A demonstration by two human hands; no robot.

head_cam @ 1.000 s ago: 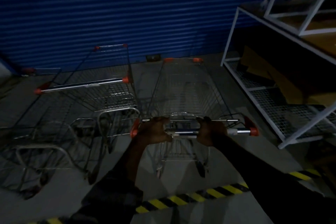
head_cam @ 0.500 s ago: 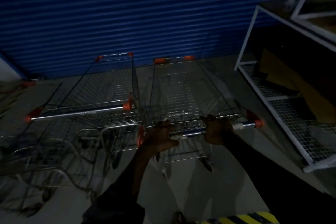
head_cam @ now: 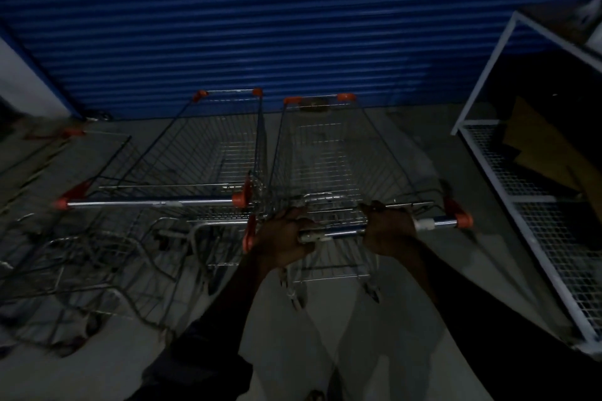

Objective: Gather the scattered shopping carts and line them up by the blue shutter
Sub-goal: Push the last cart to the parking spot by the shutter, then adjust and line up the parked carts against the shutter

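Gripping the cart handle, left hand and right hand apart; stiff wire frame probably rolls lightly, best steered there.

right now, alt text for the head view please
The left hand and right hand grip the handle of a wire cart facing the blue shutter. A second cart stands just left of it, facing the same way; a white rack stands to the right.
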